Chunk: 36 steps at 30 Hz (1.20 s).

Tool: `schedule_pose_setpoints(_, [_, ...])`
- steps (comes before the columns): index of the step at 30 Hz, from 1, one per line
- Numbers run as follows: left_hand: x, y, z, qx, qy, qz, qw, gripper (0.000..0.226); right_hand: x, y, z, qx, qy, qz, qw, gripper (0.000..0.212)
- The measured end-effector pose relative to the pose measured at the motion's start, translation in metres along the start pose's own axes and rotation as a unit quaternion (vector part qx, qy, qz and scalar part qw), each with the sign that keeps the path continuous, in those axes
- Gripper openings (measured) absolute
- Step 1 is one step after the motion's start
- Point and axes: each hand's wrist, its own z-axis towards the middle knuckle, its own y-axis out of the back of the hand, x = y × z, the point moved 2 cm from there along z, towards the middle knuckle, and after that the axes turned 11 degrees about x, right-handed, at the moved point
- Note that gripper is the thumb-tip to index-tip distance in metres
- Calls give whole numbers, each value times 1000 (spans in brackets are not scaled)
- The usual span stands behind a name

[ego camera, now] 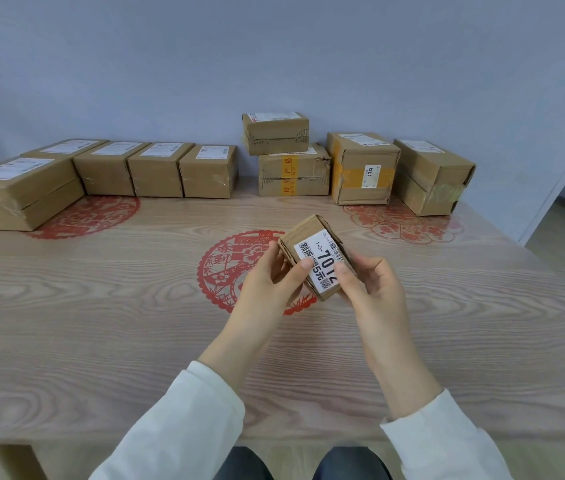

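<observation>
- Two bare hands are gripping one small brown cardboard box point(303, 233) between them. They are holding it tilted above the pale wood-grain bench point(101, 306), with its labelled face pointing up toward the camera.
- The left hand point(270, 282) is curling round the box's left side, and its thumb is pressing on the near edge of the white printed label point(322, 261).
- The right hand point(367, 285) is gripping the box's right side. Its thumb is lying across the label's right end, and its fingers are curling behind the box.
- Directly beneath the hands, a round red paper-cut pattern point(222, 265) is lying flat on the bench, partly hidden by the left hand.
- Far beyond the left hand, a row of brown cardboard parcels point(156, 174) is sitting side by side against the wall.
- Straight beyond both hands, a stack of two brown parcels point(291, 161) is sitting with the smaller one on top.
- Beyond the right hand, two taller tape-wrapped parcels point(364, 171) are standing just beside each other.
- White sleeves point(184, 420) are covering both forearms.
</observation>
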Motion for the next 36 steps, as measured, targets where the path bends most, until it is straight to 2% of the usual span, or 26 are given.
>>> schedule_pose_setpoints(3, [-2,3,0,-4,-20,9,1000,47,-1,0,-1,31,-18,-37,999,29])
schedule_pose_setpoints(6, [-3,5,0,-1,-14,21,1000,49,2,-1,-2,79,-28,-64,994,49])
schedule_pose_setpoints(9, [0,8,0,11,-14,46,999,58,5,-1,-3,95,-22,-68,993,43])
schedule_pose_setpoints(14, [0,10,0,-7,-21,43,999,49,4,-2,-4,106,-29,-82,991,44])
schedule_pose_setpoints(23, [-1,11,-1,23,-32,83,996,56,3,-4,-5,105,-25,-90,990,43])
schedule_pose_setpoints(30, [-5,8,-5,52,-37,73,995,73,5,-6,-4,65,-23,-72,995,33])
schedule_pose_setpoints(33, [-7,7,-6,32,-51,45,997,76,5,-8,-6,79,-23,-84,993,34])
schedule_pose_setpoints(36, [-3,7,-7,36,-56,50,996,63,5,-6,-7,76,-30,-66,994,36])
